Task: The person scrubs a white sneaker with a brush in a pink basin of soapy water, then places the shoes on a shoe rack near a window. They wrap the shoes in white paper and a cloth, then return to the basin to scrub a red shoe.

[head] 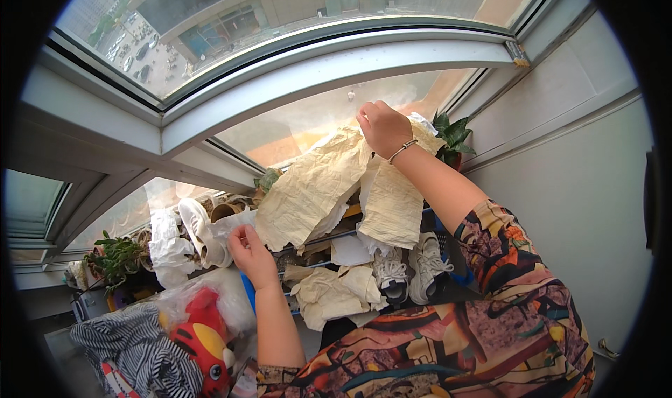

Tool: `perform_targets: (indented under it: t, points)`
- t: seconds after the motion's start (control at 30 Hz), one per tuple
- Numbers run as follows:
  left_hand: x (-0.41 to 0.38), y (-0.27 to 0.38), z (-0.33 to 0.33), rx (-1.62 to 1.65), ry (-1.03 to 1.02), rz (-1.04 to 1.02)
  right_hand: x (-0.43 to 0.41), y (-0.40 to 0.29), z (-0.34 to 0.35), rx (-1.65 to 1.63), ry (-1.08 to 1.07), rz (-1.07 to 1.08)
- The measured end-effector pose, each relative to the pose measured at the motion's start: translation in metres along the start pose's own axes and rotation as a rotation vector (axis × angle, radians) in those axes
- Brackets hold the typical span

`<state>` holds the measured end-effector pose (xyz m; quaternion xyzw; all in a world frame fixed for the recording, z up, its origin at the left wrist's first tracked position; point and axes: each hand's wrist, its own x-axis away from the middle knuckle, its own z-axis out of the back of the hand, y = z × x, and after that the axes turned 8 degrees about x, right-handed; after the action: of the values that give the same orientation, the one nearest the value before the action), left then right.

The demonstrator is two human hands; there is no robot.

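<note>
My right hand is raised near the window, its fingers closed on the upper edge of a crumpled, yellowed paper sheet. A second yellowed piece hangs below that wrist. Lower and to the left, my left hand has its fingers curled at a thin white tissue paper; its fingertips are partly hidden. Beneath the sheets are more crumpled papers on a rack. Two white lace-up sneakers, one beside the other, stand to the right of those papers.
A white shoe leans on the sill beside crumpled white paper. Potted plants stand at left and right. A red plush toy and striped cloth lie lower left. The window frame crosses ahead; a white door is at right.
</note>
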<state>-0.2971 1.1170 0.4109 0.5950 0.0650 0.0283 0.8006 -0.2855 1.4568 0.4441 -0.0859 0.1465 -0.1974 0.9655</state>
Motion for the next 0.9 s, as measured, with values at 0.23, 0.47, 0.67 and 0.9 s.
perform_targets:
  t: [0.23, 0.47, 0.67, 0.9]
  points:
    - [0.006, 0.052, -0.011, -0.236, -0.308, -0.581, 0.024, -0.050, 0.005, -0.396, -0.181, 0.124]
    - [0.017, 0.030, -0.034, -0.480, -0.460, -0.594, 0.032, -0.044, -0.014, -0.119, -0.219, 0.097]
    - [0.022, 0.034, -0.038, -0.532, -0.441, -0.608, 0.033, -0.040, -0.020, -0.032, -0.198, 0.016]
    - [0.021, 0.038, -0.036, -0.522, -0.485, -0.505, 0.024, -0.048, -0.017, 0.109, -0.302, -0.069]
